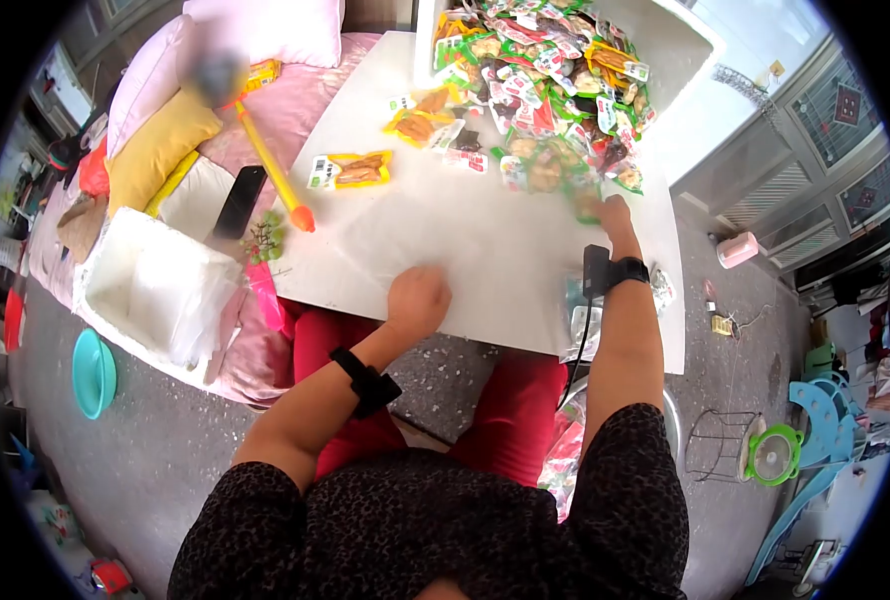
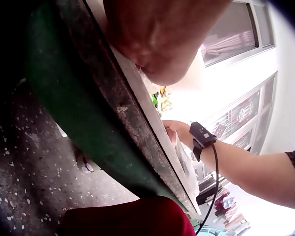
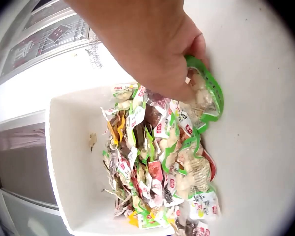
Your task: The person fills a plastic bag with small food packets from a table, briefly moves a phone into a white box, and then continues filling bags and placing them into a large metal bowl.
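My right hand (image 1: 615, 215) grips a green-edged snack packet (image 3: 209, 96) with a clear window and pale pieces inside, at the right of the white table (image 1: 525, 290). Just beyond it, a heap of small snack packets (image 1: 555, 80) spills from a white foam box (image 1: 693, 50) onto the tabletop. My left hand (image 1: 420, 300) rests at the table's near edge, knuckles up; its fingertips are hidden, and I cannot tell whether they hold anything. Beside it lies a faint, see-through plastic bag (image 1: 365, 235). Farther off sit yellow-edged packets (image 1: 350, 170).
To the left, a second foam box (image 1: 155, 290) holding clear plastic stands on the pink bed, near a phone (image 1: 240, 202), a yellow-handled stick (image 1: 270, 165) and green grapes (image 1: 265, 238). Clear packaging (image 1: 583, 325) lies at the table's near right edge. A teal basin (image 1: 94, 373) sits on the floor.
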